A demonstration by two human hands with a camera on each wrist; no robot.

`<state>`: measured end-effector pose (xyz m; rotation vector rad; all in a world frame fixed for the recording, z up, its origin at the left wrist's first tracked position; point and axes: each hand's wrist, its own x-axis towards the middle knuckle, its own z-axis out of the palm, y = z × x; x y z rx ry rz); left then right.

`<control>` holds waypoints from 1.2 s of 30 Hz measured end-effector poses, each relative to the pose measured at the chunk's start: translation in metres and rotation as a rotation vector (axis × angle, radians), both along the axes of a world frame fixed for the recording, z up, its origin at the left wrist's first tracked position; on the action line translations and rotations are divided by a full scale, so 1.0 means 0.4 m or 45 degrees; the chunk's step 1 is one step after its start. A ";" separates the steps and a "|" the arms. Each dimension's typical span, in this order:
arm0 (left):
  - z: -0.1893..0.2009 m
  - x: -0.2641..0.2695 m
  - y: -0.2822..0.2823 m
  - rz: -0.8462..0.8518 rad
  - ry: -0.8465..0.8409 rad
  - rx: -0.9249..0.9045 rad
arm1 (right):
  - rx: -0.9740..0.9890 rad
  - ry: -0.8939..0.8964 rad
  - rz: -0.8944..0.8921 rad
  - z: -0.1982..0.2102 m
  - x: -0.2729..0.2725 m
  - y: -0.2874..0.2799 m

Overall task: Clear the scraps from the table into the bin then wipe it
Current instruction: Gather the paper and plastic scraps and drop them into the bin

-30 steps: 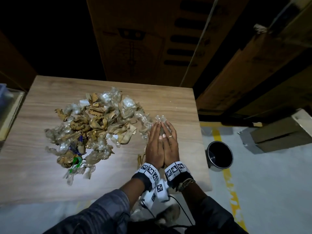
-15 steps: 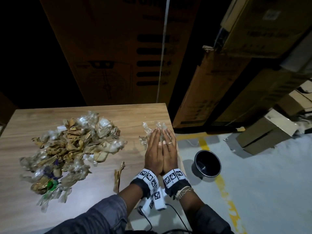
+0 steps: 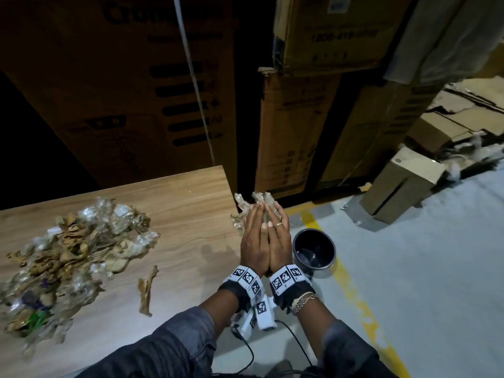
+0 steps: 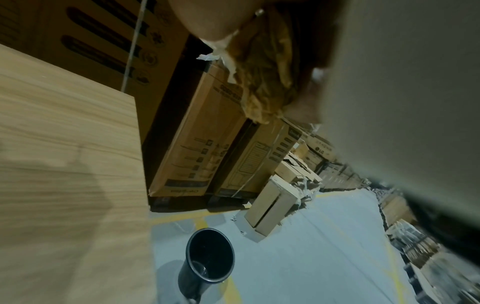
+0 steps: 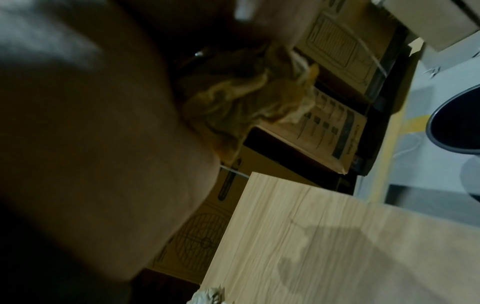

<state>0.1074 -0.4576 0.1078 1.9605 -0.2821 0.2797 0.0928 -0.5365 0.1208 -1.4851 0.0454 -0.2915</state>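
Observation:
My left hand (image 3: 254,241) and right hand (image 3: 280,240) are pressed palm to palm with straight fingers, carrying a bundle of crumpled clear and brown scraps (image 3: 255,200) between them. The hands hover over the right edge of the wooden table (image 3: 191,203). The black bin (image 3: 313,248) stands on the floor just right of and below the hands. A large pile of scraps (image 3: 76,241) lies on the table's left part. The left wrist view shows the held scraps (image 4: 259,78) above the bin (image 4: 210,259); the right wrist view shows the scraps (image 5: 246,98) too.
One brown scrap (image 3: 147,290) lies alone near the table's front edge. Tall cardboard boxes (image 3: 294,126) stand behind the table and bin. A smaller box (image 3: 403,184) lies on the grey floor at the right, past a yellow line (image 3: 351,290).
Both hands, still pressed together on the scraps, have moved right from beside the pile to the table's right edge, closer to the bin. The view has turned right.

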 end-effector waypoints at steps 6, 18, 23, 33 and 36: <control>-0.012 -0.033 -0.149 -0.103 0.005 0.001 | -0.052 -0.001 -0.142 -0.026 -0.046 -0.134; -0.063 0.036 -0.434 -0.348 0.043 0.028 | -0.190 0.001 -0.445 -0.074 -0.008 -0.409; -0.119 0.136 -0.555 -0.324 0.086 -0.012 | -0.220 0.086 -0.394 -0.096 0.083 -0.529; -0.175 0.339 -0.718 -0.294 0.275 -0.041 | -0.323 0.231 -0.326 -0.158 0.300 -0.699; -0.181 0.371 -0.745 -0.265 0.301 -0.054 | -0.278 0.251 -0.317 -0.172 0.337 -0.722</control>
